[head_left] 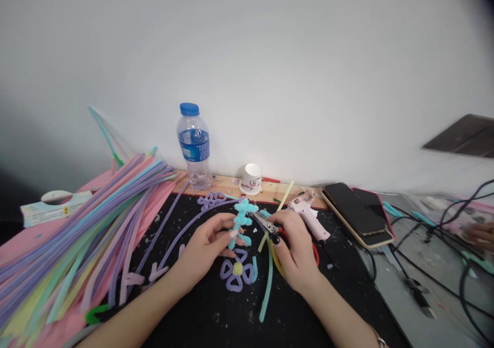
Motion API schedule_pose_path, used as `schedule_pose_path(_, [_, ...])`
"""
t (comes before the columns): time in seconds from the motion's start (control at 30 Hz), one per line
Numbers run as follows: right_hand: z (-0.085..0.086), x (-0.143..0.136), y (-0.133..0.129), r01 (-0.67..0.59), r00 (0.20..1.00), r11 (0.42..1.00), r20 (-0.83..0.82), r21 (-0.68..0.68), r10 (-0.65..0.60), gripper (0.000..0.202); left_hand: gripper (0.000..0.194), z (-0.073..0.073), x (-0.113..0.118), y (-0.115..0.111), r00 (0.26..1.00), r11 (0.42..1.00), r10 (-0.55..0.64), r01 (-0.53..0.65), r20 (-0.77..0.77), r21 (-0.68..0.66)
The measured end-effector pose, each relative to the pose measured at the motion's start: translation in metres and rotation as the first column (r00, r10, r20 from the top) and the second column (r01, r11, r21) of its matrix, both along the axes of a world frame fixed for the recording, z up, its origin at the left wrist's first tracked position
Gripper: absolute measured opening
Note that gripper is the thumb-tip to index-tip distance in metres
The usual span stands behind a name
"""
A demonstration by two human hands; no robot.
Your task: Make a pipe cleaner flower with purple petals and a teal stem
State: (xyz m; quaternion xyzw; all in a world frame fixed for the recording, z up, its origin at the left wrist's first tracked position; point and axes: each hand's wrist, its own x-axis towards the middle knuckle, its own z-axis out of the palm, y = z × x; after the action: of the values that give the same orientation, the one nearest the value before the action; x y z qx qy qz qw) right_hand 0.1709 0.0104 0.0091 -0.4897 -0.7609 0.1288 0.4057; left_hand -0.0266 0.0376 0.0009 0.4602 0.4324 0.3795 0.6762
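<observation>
My left hand [210,245] is closed on a bent, fuzzy turquoise pipe cleaner shape [242,219], pinched between thumb and fingers. My right hand [295,247] grips pliers [267,225] whose handles show red and yellow. The metal jaws point left, at the right side of the turquoise shape; whether they touch it I cannot tell. Just below my left fingers lies a purple pipe cleaner flower [235,273] with a yellow centre. A loose green pipe cleaner [266,291] runs down the black mat below the pliers. A pale yellow one [285,195] slants behind them.
A large bundle of pastel pipe cleaners [96,224] covers the left side. Behind stand a water bottle [195,152] and a paper cup [251,178]. A pink glue gun [311,216] and phones [355,209] lie right, beside cables. Another person's hand [480,235] shows at the right edge.
</observation>
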Motion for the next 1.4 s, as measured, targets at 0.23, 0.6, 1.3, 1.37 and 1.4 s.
schedule_pose_path(0.23, [-0.005, 0.047, 0.013, 0.493, 0.826, 0.85, 0.206, 0.188, -0.525, 0.032, 0.035, -0.004, -0.003, 0.003, 0.993, 0.993, 0.116, -0.116, -0.004, -0.021])
schedule_pose_path(0.6, [-0.017, 0.079, 0.022, 0.711, 0.664, 0.667, 0.523, -0.221, -0.534, 0.044, 0.027, -0.008, -0.005, 0.004, 0.994, 0.993, 0.104, -0.103, 0.019, -0.062])
schedule_pose_path(1.3, [-0.015, 0.046, -0.008, 0.091, 0.957, 0.935, -0.231, -0.344, -0.178, 0.022, 0.028, -0.006, 0.001, 0.005, 0.993, 0.994, 0.106, -0.106, -0.052, -0.007])
schedule_pose_path(1.37, [-0.017, 0.038, -0.012, 0.088, 0.975, 0.949, -0.168, -0.303, -0.144, 0.018, 0.028, -0.008, 0.001, 0.005, 0.995, 0.996, 0.085, -0.086, -0.044, -0.008])
schedule_pose_path(1.4, [-0.016, 0.034, -0.013, 0.073, 0.983, 0.959, -0.141, -0.273, -0.115, 0.018, 0.028, -0.01, 0.002, 0.004, 0.996, 0.996, 0.084, -0.084, -0.037, -0.011])
